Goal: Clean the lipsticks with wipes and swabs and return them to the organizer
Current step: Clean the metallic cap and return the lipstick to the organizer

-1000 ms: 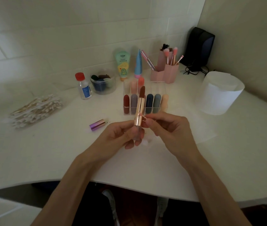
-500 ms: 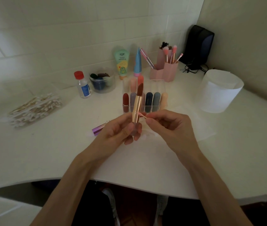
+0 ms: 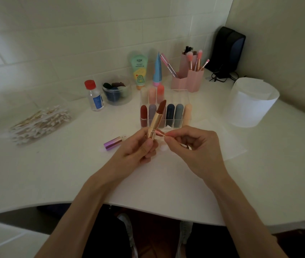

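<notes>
**A:** From the head camera: holding what in the left hand [image 3: 138,146]?

**B:** Gripping a gold-cased lipstick [image 3: 157,118] by its base, fingers curled round it. Tilted up and away, brown bullet exposed.

**A:** And in the right hand [image 3: 194,144]?

**B:** Pinching a cotton swab [image 3: 160,133] between thumb and fingertips. Pinkish tip touching the gold case just above the left-hand fingers.

**A:** Anything beyond the hands?

**B:** Just past the held lipstick, a clear organizer [image 3: 180,98] with rows of coloured lipsticks standing upright.

**A:** To the left of the left hand?

**B:** Near it, a purple cap [image 3: 113,143] lying on the table [image 3: 55,174]. Farther left, a heap of swabs [image 3: 40,123], and beyond that heap a small red-capped bottle [image 3: 94,96].

**A:** And on the other side?

**B:** Under and to the right of the right hand, a flat white wipe [image 3: 229,148] spread on the table.
</notes>
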A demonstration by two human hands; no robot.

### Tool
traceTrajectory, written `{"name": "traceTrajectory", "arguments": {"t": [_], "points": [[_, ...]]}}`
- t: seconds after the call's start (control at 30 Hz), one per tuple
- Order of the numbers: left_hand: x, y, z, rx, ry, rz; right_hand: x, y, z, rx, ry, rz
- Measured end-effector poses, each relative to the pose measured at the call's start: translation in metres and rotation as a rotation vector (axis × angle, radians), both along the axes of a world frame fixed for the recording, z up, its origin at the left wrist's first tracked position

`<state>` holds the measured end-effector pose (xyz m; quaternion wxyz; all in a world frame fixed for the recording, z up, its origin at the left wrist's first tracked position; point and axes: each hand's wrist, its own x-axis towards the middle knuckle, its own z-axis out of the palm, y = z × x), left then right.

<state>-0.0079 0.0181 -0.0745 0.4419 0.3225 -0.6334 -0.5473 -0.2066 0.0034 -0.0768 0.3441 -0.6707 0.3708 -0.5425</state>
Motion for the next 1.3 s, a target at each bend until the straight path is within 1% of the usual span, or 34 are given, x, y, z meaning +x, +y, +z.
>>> {"name": "traceTrajectory", "arguments": {"t": [0.2, 0.33, 0.47, 0.57, 0.7, 1.0, 1.17, 1.3], "points": [[0.0016, -0.0031, -0.0028, 0.017, -0.036, 0.012, 0.0004, -0.0001, 0.0011, -0.114, 0.100, -0.015], [0.0036, -0.0045, -0.0065, 0.061, 0.033, -0.028, 0.0007, -0.0008, 0.0012, -0.167, 0.142, -0.054], [0.0045, -0.0051, -0.0095, 0.103, 0.026, 0.020, 0.0020, -0.0004, -0.0004, -0.210, 0.172, -0.096], [0.0036, -0.0027, -0.0067, 0.100, 0.059, 0.001, 0.0021, -0.0013, -0.0012, -0.243, 0.173, -0.117], [0.0021, -0.0004, -0.0014, 0.123, 0.063, 0.032, 0.0012, -0.0021, -0.0001, -0.242, 0.158, -0.139], [0.0017, -0.0015, -0.0057, 0.043, -0.024, 0.041, 0.0049, 0.0012, 0.0006, -0.258, 0.152, -0.086], [0.0035, -0.0033, -0.0077, 0.103, 0.049, -0.004, 0.0054, 0.0022, 0.0004, -0.255, 0.160, -0.083], [0.0036, -0.0041, -0.0090, 0.097, 0.042, -0.034, 0.0054, 0.0021, -0.0009, -0.239, 0.183, -0.096]]}}
